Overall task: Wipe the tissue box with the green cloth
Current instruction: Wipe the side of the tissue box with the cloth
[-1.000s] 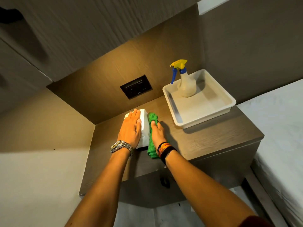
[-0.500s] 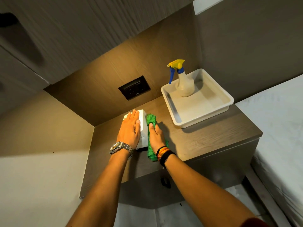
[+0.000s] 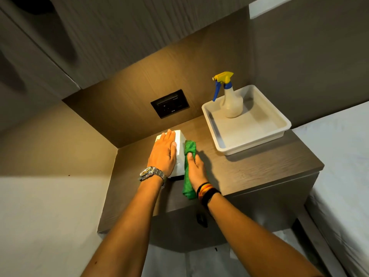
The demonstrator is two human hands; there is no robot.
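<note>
A white tissue box (image 3: 180, 154) stands on the brown bedside cabinet (image 3: 259, 166), near its back left corner. My left hand (image 3: 162, 154) lies flat on the box's top, fingers together, covering most of it. My right hand (image 3: 195, 168) presses the folded green cloth (image 3: 188, 166) against the box's right side. The cloth hangs down past the wrist to the cabinet's front edge.
A white tray (image 3: 219, 144) sits at the back right of the cabinet with a spray bottle (image 3: 231, 102) standing in it. A black wall socket (image 3: 169, 103) is on the back panel. A bed (image 3: 343, 166) lies to the right. A cupboard overhangs above.
The right hand and cloth have slid slightly forward along the box's right side. The left hand stays flat on the box top.
</note>
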